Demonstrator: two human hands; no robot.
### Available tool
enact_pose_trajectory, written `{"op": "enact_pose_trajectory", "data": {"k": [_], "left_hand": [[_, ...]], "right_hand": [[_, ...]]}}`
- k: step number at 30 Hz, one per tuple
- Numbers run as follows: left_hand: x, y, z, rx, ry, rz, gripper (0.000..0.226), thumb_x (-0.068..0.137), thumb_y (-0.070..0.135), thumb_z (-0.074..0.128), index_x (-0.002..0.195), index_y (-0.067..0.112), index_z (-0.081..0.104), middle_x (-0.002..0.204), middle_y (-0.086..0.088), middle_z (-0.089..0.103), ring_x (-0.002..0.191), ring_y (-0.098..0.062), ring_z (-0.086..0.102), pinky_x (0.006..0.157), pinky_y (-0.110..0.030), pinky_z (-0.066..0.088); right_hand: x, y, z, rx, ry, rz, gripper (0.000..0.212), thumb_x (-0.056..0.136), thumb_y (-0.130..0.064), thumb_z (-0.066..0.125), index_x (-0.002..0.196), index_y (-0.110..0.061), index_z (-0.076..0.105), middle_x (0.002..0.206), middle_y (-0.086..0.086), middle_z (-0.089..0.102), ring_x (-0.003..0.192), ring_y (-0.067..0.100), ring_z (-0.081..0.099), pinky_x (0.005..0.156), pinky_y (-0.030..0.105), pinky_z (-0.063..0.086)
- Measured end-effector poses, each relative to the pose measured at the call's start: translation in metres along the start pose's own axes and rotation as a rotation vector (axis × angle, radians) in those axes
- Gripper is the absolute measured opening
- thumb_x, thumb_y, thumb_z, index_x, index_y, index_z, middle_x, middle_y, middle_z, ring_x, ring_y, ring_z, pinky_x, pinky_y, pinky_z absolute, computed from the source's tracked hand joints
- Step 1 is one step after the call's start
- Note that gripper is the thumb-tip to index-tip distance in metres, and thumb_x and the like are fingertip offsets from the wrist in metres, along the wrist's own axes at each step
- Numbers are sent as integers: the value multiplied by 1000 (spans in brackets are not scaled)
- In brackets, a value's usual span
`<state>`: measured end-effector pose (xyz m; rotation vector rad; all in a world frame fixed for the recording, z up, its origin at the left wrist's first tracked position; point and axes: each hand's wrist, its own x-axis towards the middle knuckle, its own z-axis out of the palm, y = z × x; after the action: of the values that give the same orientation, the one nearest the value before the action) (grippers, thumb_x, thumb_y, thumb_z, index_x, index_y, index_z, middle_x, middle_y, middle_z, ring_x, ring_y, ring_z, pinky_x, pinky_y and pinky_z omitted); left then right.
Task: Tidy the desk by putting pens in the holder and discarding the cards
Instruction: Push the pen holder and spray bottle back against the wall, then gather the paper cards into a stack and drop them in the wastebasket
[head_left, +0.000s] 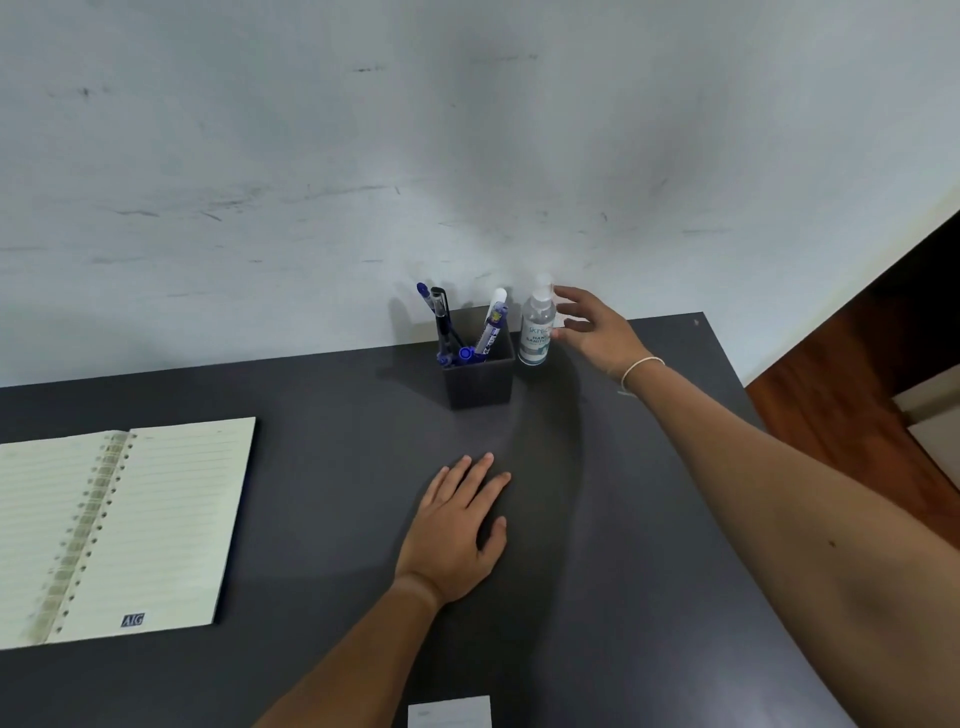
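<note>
A dark square pen holder (479, 382) stands at the back of the grey desk (322, 467), with several pens (457, 327) leaning inside it. A white card (450, 712) lies at the desk's near edge, partly cut off by the frame. My left hand (457, 530) rests flat on the desk in front of the holder, fingers spread, holding nothing. My right hand (592, 327) reaches to the back right with fingers apart, right beside a clear hand sanitizer bottle (538, 325); the fingertips are at the bottle's side but not closed round it.
An open spiral notebook (130, 525) with lined pages lies at the left. A scuffed white wall (467, 156) rises directly behind the desk. The desk's right edge drops to a wooden floor (852, 400).
</note>
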<state>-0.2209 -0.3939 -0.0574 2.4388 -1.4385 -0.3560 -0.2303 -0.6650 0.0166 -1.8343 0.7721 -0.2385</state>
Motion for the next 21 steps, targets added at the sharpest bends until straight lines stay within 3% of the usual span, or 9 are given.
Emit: {"op": "enact_pose_trajectory", "data": {"k": [6,11,17,21], "left_hand": [[0,0,-1,4,-21,-4,57,89,46,22,144,32,29,157,9,19,146,-12,10,116,-25,-6],[0,0,0,19,-26,11,61,87,47,20,144,30,32,156,6,23,145,-16,15,117,-28,-2],[-2,0,0,41,-39,26,65,85,49,15,143,26,34,156,2,26,145,-21,19,118,-32,5],[-5,6,-7,61,-140,-7,53,97,36,31,147,22,25,159,0,16,147,-22,11,120,-34,8]], "right_hand": [[-26,16,-8,5,74,41,49,83,-13,64,128,-27,50,129,8,56,117,22,56,103,31,42],[-63,32,-4,24,123,76,46,84,-12,64,127,-20,52,128,10,57,111,20,56,100,30,43],[-121,48,12,75,165,125,42,83,-12,66,124,-17,56,127,10,58,117,23,55,101,31,43],[-158,53,26,96,171,140,40,83,-14,66,122,-18,58,126,7,59,119,21,54,98,26,41]]}}
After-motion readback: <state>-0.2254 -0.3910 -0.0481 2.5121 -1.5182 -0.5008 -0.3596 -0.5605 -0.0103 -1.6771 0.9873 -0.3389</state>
